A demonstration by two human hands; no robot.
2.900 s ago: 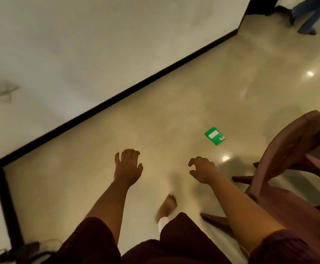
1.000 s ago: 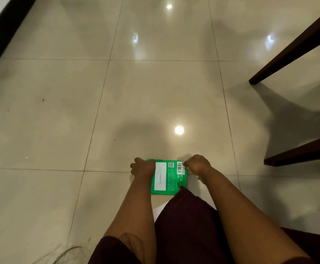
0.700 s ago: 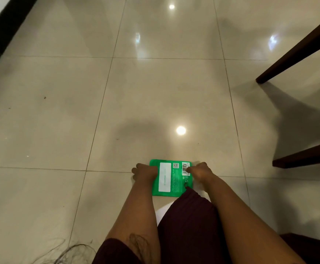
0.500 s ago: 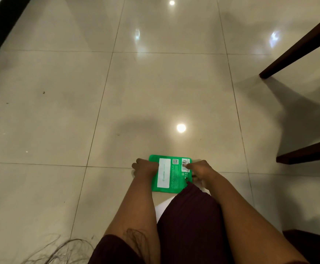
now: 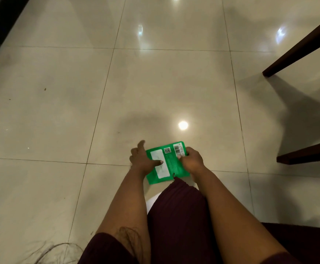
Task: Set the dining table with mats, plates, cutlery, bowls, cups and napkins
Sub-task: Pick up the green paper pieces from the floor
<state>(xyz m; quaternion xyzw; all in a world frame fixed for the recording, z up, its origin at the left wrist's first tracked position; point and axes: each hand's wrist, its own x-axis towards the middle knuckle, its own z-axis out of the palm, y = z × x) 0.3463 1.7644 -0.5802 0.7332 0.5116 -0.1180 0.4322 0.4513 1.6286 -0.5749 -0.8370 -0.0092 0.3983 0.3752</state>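
Head view: your left hand (image 5: 143, 161) and right hand (image 5: 192, 160) pinch the green packet (image 5: 171, 165) by opposite edges; likely light, floppy, slick, so keep both edges.

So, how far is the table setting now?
Nothing set is in view. Both hands, left hand and right hand, hold a green packet low over the tiled floor. Only dark furniture legs show; mats, plates, cutlery all seem left.

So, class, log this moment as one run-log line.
phase: picking up | object: green packet on tiled floor | left hand: thumb across packet face | right hand: gripping right edge | nearby: chair legs
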